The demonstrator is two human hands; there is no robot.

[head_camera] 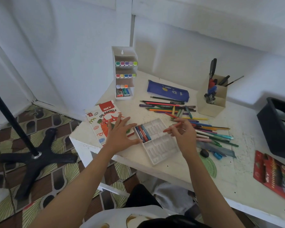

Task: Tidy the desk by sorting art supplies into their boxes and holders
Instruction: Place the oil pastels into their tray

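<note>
Pinching a slim orange-red pastel stick (172, 127) between thumb and fingertips, your right hand (183, 134) hovers over the upper right edge of the white plastic tray (161, 150) with moulded slots. The stick points left, its tip above the tray's empty slots. At the tray's upper left end a few pastels (143, 133), blue and red, lie side by side.

Your left hand (120, 134) is spread flat with fingers straight and holds nothing. Its thumb reaches to the tray's left edge, and its fingers lie over the white cardboard oil pastels box (99, 119) with a red cat drawing.

Behind and to the right of your right hand, a loose pile of coloured pens and pencils (171, 107) fans across the white desk (179, 171). Farther back lie a blue fabric pencil pouch (168, 91), a beige divided pen holder (212, 102) and a white tiered marker rack (124, 73). A red flat box of coloured pencils (273, 175) sits at the right edge.
</note>
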